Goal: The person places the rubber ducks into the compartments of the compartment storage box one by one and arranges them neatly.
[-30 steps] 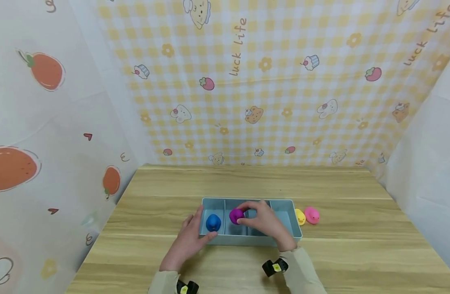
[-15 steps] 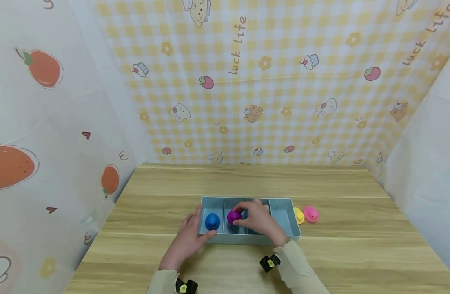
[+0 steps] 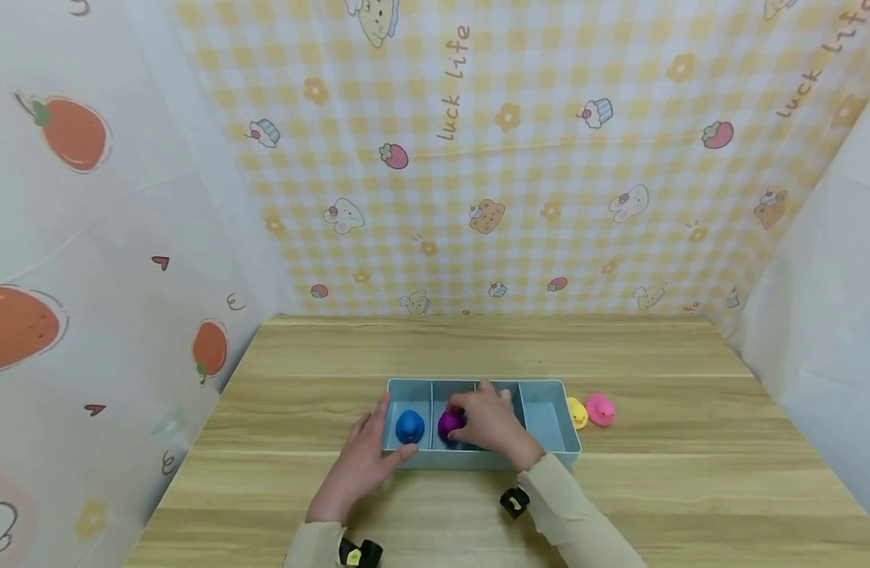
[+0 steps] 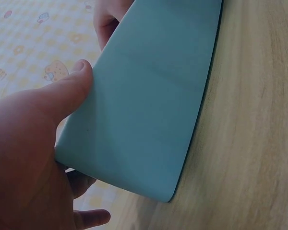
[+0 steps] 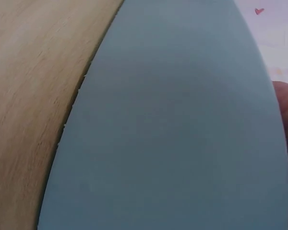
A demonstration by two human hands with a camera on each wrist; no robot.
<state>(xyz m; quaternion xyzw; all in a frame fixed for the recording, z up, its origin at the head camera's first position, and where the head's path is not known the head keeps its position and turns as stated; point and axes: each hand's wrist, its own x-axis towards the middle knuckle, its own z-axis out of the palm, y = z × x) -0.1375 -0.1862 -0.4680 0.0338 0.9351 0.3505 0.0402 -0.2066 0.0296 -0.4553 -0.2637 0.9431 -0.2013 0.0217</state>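
Note:
A pale blue divided box [image 3: 477, 460] stands on the wooden table. My right hand [image 3: 488, 418] reaches into it and pinches a purple toy duck [image 3: 449, 424] low in the second compartment from the left. Part of that duck is hidden behind the fingers. In the leftmost compartment sits a blue toy duck [image 3: 409, 427]. My left hand [image 3: 364, 459] rests against the box's left front corner, its thumb along the front rim and its fingers straight along the left end. The left wrist view shows this thumb [image 4: 69, 91] on the rim.
Beside the box's right end, a yellow toy duck [image 3: 577, 412] and a pink toy duck [image 3: 601, 410] lie close together on the table [image 3: 690, 489]. Thin dividers [image 3: 431, 414] part the box. A patterned cloth [image 3: 520, 158] hangs behind the table.
My right hand has moved slightly left and lower with the purple duck, deeper into the second compartment. My left hand stays at the box's corner.

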